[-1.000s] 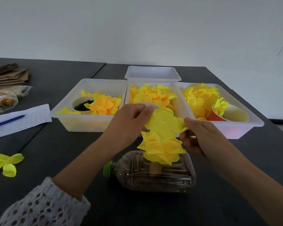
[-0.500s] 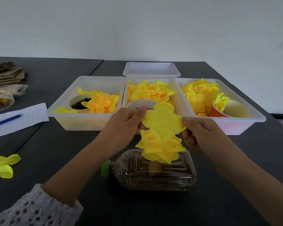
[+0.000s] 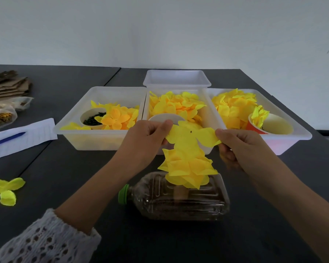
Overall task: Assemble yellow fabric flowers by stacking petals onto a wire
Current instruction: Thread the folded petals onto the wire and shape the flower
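1. We are pinching a flat petal layer [image 3: 190, 136] by its two side edges: our left hand [image 3: 146, 143] is nipping the left lobe between thumb and fingers, and our right hand [image 3: 241, 147] is nipping the right lobe the same way. Both hands are closed on the fabric and nothing else.

2. We are holding the layer stretched out just above the stack [image 3: 188, 168] of petals already threaded, which is standing over the bottle [image 3: 179, 200] lying on its side on the table [image 3: 273, 224]. A small dark spot [image 3: 190, 132] is showing near the layer's middle; we judge it to be the hole or the wire tip, but we cannot tell which.

3. The wire itself is hidden under the fabric, so we are aiming partly blind. If we are pushing down off-centre, the wire may pierce a fresh spot and the layer will sit crooked.

4. We are pulling the fabric taut from both sides. Too much pull could tear it at the hole or crease the lobes.

5. Pressing down hard could bend the wire or roll the bottle, which looks free to rock.

6. The trays [image 3: 103, 137] of loose petals are sitting close behind our hands, so a jerk upward could knock them.
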`<state>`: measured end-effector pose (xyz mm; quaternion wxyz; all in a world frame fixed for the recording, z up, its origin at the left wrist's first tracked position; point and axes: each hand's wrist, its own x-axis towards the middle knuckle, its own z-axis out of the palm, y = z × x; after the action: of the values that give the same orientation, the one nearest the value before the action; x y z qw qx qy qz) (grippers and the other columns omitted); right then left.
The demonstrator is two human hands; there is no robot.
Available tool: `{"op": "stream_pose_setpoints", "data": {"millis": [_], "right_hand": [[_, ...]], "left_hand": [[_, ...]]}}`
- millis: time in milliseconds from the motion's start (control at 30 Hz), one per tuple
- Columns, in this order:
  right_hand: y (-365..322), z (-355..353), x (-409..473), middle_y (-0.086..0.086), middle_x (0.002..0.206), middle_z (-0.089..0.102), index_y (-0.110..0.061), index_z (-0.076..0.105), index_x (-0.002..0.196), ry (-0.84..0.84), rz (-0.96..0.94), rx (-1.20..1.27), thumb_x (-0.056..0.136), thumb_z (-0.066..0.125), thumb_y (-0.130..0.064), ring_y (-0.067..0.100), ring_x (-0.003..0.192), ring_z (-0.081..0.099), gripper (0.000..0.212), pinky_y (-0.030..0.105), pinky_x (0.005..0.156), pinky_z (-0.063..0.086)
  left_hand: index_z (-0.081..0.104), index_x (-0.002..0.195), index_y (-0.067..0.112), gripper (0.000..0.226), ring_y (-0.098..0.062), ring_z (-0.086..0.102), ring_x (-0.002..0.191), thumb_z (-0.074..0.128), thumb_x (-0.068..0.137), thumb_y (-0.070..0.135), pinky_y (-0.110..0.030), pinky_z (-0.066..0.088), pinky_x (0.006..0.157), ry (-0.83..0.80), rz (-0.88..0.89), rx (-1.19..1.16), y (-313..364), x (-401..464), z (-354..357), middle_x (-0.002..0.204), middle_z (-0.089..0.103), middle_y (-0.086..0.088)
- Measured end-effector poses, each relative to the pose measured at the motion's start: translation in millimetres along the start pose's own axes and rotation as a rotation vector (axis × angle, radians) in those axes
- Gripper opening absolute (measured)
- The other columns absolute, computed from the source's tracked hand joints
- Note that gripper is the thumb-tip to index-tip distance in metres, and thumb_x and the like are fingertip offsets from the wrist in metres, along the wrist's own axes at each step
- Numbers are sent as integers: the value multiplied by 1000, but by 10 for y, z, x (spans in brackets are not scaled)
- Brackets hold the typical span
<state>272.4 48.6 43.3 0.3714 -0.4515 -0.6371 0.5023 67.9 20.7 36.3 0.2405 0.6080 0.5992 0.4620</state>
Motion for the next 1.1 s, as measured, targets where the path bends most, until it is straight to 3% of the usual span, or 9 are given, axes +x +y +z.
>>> {"op": "stream_pose_setpoints", "data": {"millis": [167,367,600,700,867,1000,1100], "right_hand": [[44,-15,-2,-3,44,33,-17,45,48,-15,10,-49,98,50,-31,6,37,27,52,11,37,27],[139,-2,-47,-6,41,37,-18,50,44,-51,35,-100,97,52,-27,2,36,31,54,11,39,30],[250,-33,-49,-8,41,39,-19,52,42,-62,17,-173,96,54,-27,2,36,33,55,8,40,31],[305,-24,-53,-7,42,40,-16,55,47,-68,-12,-231,96,54,-28,1,37,35,50,8,41,31],[392,6,-34,-8,42,46,-20,55,46,-67,-41,-337,94,55,-30,-1,41,43,49,18,53,34],[473,34,-37,-9,49,54,-21,60,55,-96,-14,-399,94,55,-33,-1,52,53,41,23,62,39],[514,58,-20,-9,52,56,-20,60,58,-71,-47,-433,94,54,-34,1,55,54,40,22,62,40]], "left_hand": [[62,63,2,51,5,45,34,46,102,30,-5,30,43,-12,-25,23,-30,-14,-16,33,45,16],[51,41,24,58,4,44,36,54,98,36,-6,32,46,9,-68,118,-137,-90,-34,35,46,16],[55,50,22,50,3,46,36,54,98,36,-4,34,47,-30,-70,181,-140,-143,-31,35,47,17],[55,51,19,51,1,44,37,54,98,39,-10,33,47,-36,-64,217,-161,-197,-27,38,48,14],[61,59,19,46,-6,47,46,53,95,47,-37,47,57,-21,-59,324,-251,-276,15,50,55,6],[61,62,25,45,-5,54,52,49,93,55,-25,39,53,-2,-48,456,-323,-353,91,55,57,8],[59,63,25,47,-5,55,55,43,92,59,-26,42,52,15,-47,522,-353,-379,159,57,57,8]]}}
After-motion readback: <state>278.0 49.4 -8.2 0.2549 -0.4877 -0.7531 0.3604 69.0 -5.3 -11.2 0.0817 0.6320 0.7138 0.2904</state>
